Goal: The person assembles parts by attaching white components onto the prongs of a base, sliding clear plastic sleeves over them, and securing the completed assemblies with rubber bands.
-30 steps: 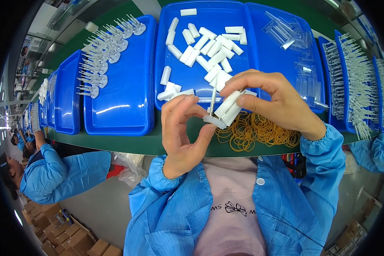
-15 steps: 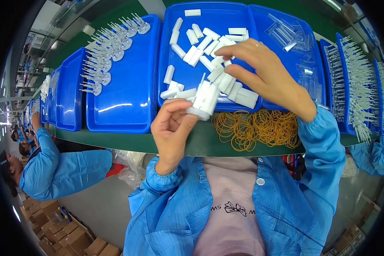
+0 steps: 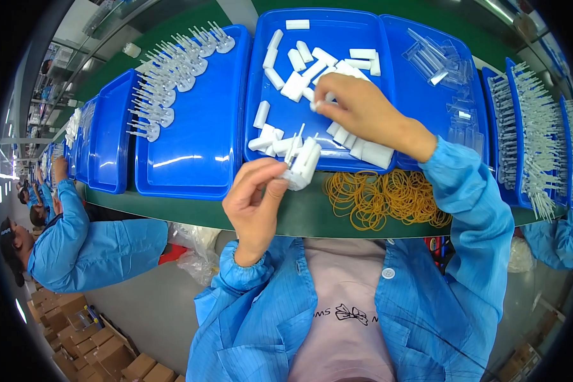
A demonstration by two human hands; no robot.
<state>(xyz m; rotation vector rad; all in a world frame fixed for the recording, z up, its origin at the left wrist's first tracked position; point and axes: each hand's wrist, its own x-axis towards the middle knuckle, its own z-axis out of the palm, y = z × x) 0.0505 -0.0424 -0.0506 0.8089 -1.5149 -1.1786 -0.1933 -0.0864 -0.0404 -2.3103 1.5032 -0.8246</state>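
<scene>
My left hand (image 3: 256, 204) pinches a round whitish base with upright pins (image 3: 294, 181) by its edge, above the table's near side. White blocks (image 3: 309, 159) stand on part of that base, while bare pins show on its left side. My right hand (image 3: 366, 108) is over the middle blue tray (image 3: 353, 33), its thumb and fingers closed on a small white block (image 3: 314, 100), partly hidden by the fingertips. Many similar loose white blocks (image 3: 294, 86) lie scattered in this tray, some covered by my right hand.
Left, a blue tray (image 3: 194, 143) holds rows of pinned bases (image 3: 172, 95). Clear plastic pieces (image 3: 430, 60) lie in the right tray. A pile of yellow rubber bands (image 3: 388, 200) is by the table edge. Racks of pinned parts (image 3: 535, 127) stand far right. A co-worker (image 3: 95, 251) sits left.
My right hand has moved left and down into the blocks, its fingers closing from apart. The base in my left hand has tilted, showing more bare pins. The view has shifted slightly.
</scene>
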